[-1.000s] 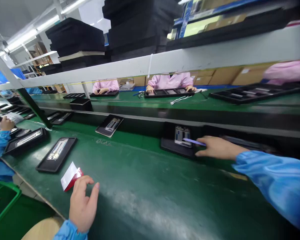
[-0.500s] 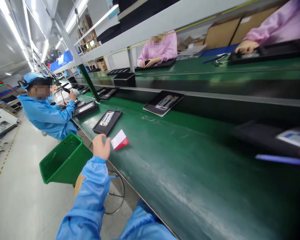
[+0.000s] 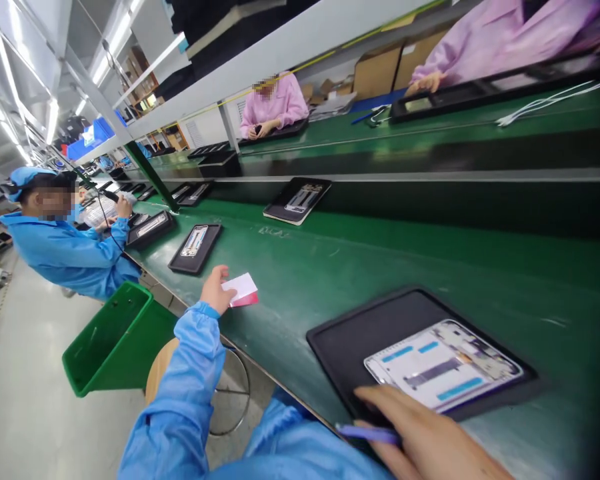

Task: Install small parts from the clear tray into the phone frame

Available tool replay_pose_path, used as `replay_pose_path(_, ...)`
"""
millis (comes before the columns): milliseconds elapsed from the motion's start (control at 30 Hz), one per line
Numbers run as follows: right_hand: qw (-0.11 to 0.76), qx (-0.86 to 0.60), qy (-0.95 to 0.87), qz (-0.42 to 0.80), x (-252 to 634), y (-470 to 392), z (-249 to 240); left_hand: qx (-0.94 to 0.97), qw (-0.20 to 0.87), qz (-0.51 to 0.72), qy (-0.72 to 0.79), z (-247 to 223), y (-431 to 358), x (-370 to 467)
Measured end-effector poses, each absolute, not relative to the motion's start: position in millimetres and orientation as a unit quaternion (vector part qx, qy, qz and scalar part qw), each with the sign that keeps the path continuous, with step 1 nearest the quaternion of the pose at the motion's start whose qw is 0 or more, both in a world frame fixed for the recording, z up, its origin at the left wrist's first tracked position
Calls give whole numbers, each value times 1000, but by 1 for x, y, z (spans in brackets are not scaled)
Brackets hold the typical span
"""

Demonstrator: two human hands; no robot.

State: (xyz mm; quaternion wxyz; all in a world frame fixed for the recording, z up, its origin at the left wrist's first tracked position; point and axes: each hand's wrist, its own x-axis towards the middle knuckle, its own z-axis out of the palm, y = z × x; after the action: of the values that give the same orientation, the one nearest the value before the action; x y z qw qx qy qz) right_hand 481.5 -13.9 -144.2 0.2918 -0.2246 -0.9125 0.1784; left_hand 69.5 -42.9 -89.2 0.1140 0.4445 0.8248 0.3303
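My left hand [image 3: 216,291] is at the near edge of the green bench, fingers closed on a small folded white-and-red slip [image 3: 241,288]. My right hand [image 3: 420,430] holds a slim blue-purple pen-like tool [image 3: 370,434]. Its fingers are also at the near edge of a black tray [image 3: 365,333], which lies at a slant on the bench. In that tray sits an opened phone body [image 3: 430,373] with blue strips and exposed parts at its right end. The right fingertips are partly hidden.
Further along the bench lie a black tray with a phone frame [image 3: 195,250] and another such tray [image 3: 297,200]. A green bin [image 3: 105,340] and a round stool [image 3: 161,370] stand beside the bench. A co-worker in blue [image 3: 70,247] sits left; people in pink work across.
My left hand has closed on the white-and-red slip. My right hand has come into view from the right, with the black tray and phone body now near me. The view has turned right.
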Motion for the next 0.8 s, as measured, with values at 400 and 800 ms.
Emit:
replay_pose_path(400, 174, -274, -801, 503, 467, 57, -46, 719, 215, 490, 442, -47, -24, 253)
replay_pose_path(800, 342, -500, -580, 545, 516, -28, -121, 542, 480, 488, 486, -109, -13, 303)
